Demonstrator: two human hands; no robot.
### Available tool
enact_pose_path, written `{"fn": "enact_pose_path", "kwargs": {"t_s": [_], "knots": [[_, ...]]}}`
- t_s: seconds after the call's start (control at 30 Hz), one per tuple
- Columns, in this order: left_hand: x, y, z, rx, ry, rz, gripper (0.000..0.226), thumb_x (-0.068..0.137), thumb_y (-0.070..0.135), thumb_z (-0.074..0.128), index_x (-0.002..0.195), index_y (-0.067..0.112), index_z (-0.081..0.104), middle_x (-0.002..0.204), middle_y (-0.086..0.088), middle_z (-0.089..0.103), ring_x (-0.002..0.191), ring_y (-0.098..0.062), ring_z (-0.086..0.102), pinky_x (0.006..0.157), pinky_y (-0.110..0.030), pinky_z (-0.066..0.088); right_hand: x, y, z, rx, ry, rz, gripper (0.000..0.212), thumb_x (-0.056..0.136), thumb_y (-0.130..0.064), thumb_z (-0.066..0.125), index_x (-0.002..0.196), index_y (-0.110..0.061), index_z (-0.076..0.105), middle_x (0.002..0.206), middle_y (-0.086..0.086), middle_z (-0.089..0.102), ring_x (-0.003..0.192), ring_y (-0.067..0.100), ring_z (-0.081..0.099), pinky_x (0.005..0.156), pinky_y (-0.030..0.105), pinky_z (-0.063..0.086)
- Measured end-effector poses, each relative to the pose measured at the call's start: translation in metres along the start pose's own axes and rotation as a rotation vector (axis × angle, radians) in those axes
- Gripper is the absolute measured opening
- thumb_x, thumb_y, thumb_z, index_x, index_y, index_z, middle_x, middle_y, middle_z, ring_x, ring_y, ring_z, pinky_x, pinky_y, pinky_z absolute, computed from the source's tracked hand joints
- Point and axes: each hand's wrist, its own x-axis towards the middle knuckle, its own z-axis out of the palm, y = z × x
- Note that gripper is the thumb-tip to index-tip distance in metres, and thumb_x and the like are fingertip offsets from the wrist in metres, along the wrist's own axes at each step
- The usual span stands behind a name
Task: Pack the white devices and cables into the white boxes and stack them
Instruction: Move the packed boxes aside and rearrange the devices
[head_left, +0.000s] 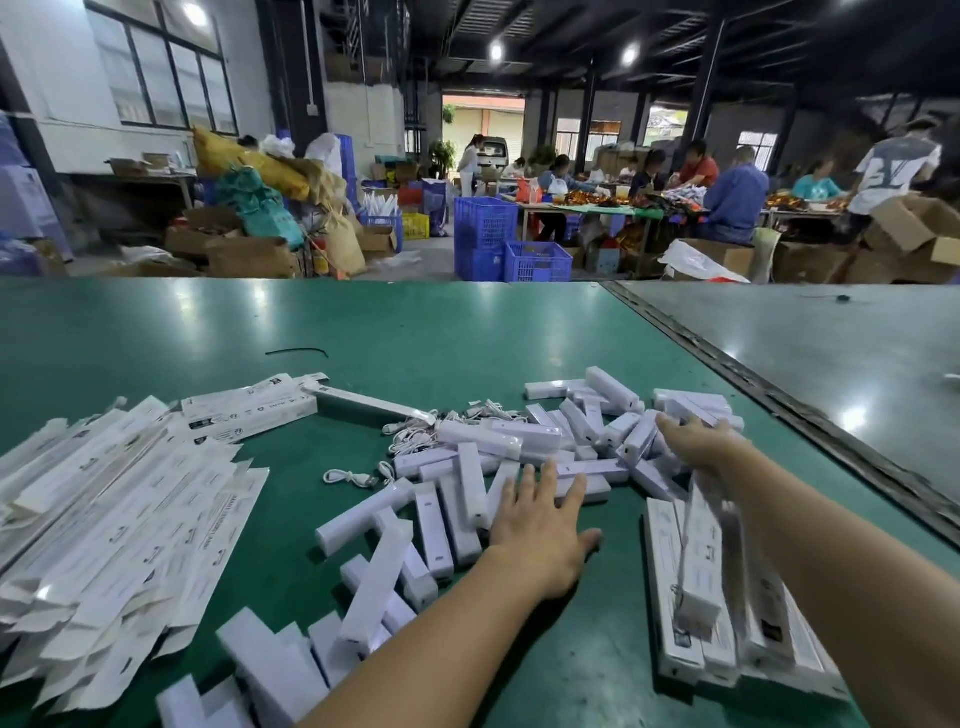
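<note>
Many white bar-shaped devices (457, 499) lie in a loose pile on the green table (415, 322), with white coiled cables (415, 436) among them. Flat, unfolded white boxes (119, 509) are heaped at the left. Packed white boxes (727, 634) lie side by side at the right. My left hand (540, 525) hovers flat over the devices near the pile's middle, fingers spread and holding nothing. My right hand (698, 441) reaches over the pile's right end with its fingers stretched out. Under that wrist a blurred white box (698, 556) leans tilted on the packed ones; I cannot tell whether the hand touches it.
A black cable tie (296, 352) lies on the table farther back. A metal seam (779, 405) separates the green top from a grey table (831, 353) at the right. Beyond the far edge are blue crates (535, 260), cardboard boxes and several seated people.
</note>
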Motion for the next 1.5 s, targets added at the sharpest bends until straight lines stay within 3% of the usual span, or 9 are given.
{"fn": "enact_pose_path", "kwargs": {"t_s": [0.2,0.67,0.77,0.83,0.9,1.07,1.23,1.37,1.5], "knots": [[-0.006,-0.014,0.0,0.083,-0.019,-0.113,0.068,0.104,0.057,0.021,0.159,0.027,-0.006,0.164,-0.012,-0.018,0.152,-0.031,-0.013,0.12,-0.054,-0.008,-0.012,-0.065,0.015,-0.057,-0.122,-0.382,0.058,0.105,-0.049,0.016,0.154,-0.019,0.025,0.164,0.009,0.002,0.15,0.03,-0.008,0.119,0.048,-0.001],[-0.04,-0.07,-0.007,0.091,-0.01,-0.311,0.063,0.104,0.054,0.022,0.153,0.014,0.014,0.162,-0.027,-0.008,0.149,-0.048,-0.006,0.118,-0.061,0.001,-0.056,-0.16,0.071,-0.147,-0.171,-0.539,0.088,0.088,-0.077,0.022,0.155,-0.021,0.015,0.163,0.014,-0.007,0.149,0.039,-0.004,0.118,0.057,0.008],[-0.043,-0.075,-0.007,0.078,0.001,-0.313,0.062,0.105,0.052,0.021,0.152,0.013,0.014,0.162,-0.028,-0.008,0.149,-0.047,-0.006,0.119,-0.06,0.001,-0.067,-0.168,0.07,-0.159,-0.109,-0.66,0.073,0.096,-0.068,0.021,0.151,-0.021,0.027,0.16,0.013,0.02,0.145,0.037,0.019,0.113,0.056,0.025],[-0.043,-0.077,-0.008,0.084,0.007,-0.322,0.064,0.104,0.055,0.021,0.151,0.013,0.016,0.162,-0.029,-0.005,0.149,-0.048,-0.002,0.119,-0.061,0.003,-0.062,-0.163,0.059,-0.007,0.069,-0.6,0.063,0.095,-0.065,0.025,0.132,-0.018,0.046,0.135,0.014,0.053,0.113,0.029,0.05,0.089,0.044,0.044],[-0.04,-0.076,-0.01,0.097,0.006,-0.338,0.068,0.102,0.059,0.019,0.149,0.01,0.019,0.161,-0.031,0.005,0.148,-0.048,0.008,0.118,-0.061,0.01,-0.047,-0.15,0.045,0.124,0.257,-0.475,0.049,0.096,-0.056,0.032,0.116,-0.016,0.051,0.12,0.012,0.062,0.094,0.028,0.052,0.076,0.039,0.043],[-0.025,-0.076,-0.023,0.088,0.171,-0.37,0.069,0.099,0.065,0.017,0.139,0.01,0.025,0.129,-0.021,0.057,0.118,-0.035,0.053,0.098,-0.046,0.038,0.012,-0.099,0.007,-0.025,0.276,-0.177,0.061,0.097,-0.056,0.037,0.144,-0.018,0.035,0.149,0.016,0.035,0.138,0.04,0.029,0.108,0.059,0.029],[-0.024,-0.08,-0.022,0.023,0.29,-0.343,0.057,0.099,0.063,0.023,0.129,0.014,0.025,0.111,-0.013,0.065,0.098,-0.03,0.061,0.071,-0.038,0.036,0.058,-0.045,-0.014,-0.093,0.078,0.106,0.08,0.093,-0.072,0.021,0.156,-0.024,0.012,0.164,0.012,0.003,0.147,0.047,-0.003,0.115,0.067,0.004],[-0.018,-0.084,-0.021,0.03,0.302,-0.315,0.06,0.104,0.051,0.024,0.15,0.016,0.006,0.102,-0.013,0.067,0.081,-0.029,0.056,0.065,-0.037,0.037,0.065,-0.048,-0.001,-0.21,0.067,0.013,0.08,0.093,-0.072,0.008,0.157,-0.024,0.012,0.164,0.011,0.005,0.149,0.038,0.005,0.118,0.059,0.005],[-0.016,-0.081,-0.02,0.033,0.267,-0.275,0.058,0.106,0.047,0.021,0.156,0.022,0.007,0.107,-0.016,0.067,0.095,-0.035,0.062,0.073,-0.042,0.044,0.043,-0.099,0.022,-0.254,0.112,-0.327,0.061,0.1,-0.057,0.011,0.153,-0.026,0.021,0.162,0.005,0.02,0.146,0.03,0.025,0.115,0.057,0.019]]}}
